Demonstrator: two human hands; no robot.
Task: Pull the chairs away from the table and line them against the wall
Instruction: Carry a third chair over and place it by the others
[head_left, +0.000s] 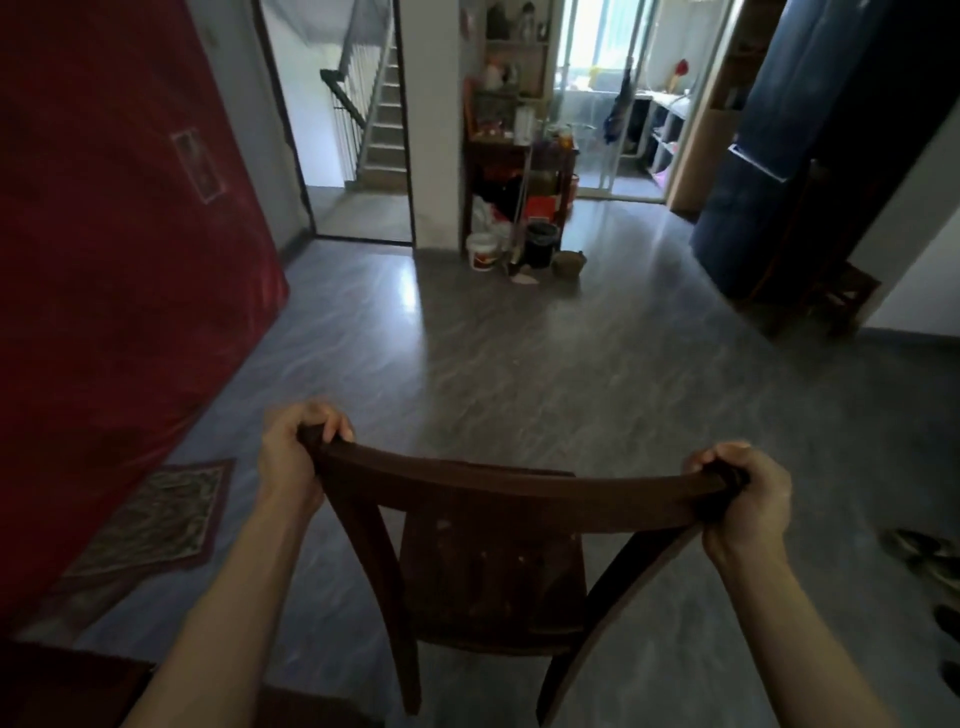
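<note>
Dark wood chair (488, 561): your left hand (291, 462) and right hand (743, 499) each clench an end of its top rail. Keep that grip even, lift slightly, and steer clear of the red cloth (114, 291).

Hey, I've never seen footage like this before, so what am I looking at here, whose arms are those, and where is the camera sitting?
There is no machine here. The single picture comes from a wide-angle camera worn on a person's head, looking forward and down, so the bare arms belong to the wearer. The left hand and the right hand each grip one end of the curved top rail of a dark wooden chair, seen from behind its backrest. Ahead lies an open grey floor. A red cloth hangs on the left, with a patterned mat below it. Further off, a cluttered shelf unit stands with a white bucket at its foot, and a doorway shows a staircase.
</note>
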